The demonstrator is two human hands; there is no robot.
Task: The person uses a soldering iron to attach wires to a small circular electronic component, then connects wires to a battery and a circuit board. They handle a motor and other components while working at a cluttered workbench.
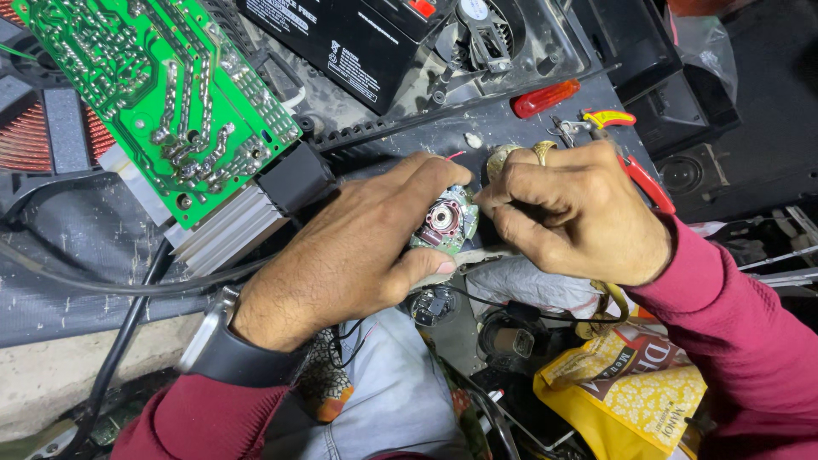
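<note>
My left hand (358, 247) grips a small round green circuit part (445, 221) with a copper-wound centre, thumb under it and fingers over its top. My right hand (567, 209), wearing a gold ring, pinches at the right edge of that part with its fingertips closed together. A thin red wire (454, 156) sticks up behind my left fingers. Both wrists wear maroon sleeves, and a watch sits on the left one.
A large green circuit board (153, 94) with an aluminium heat sink (226, 232) lies at upper left. A black battery (349, 43), a red-handled tool (545, 98), red pliers (643, 179) and a yellow bag (630, 392) surround the hands. Black cables run at left.
</note>
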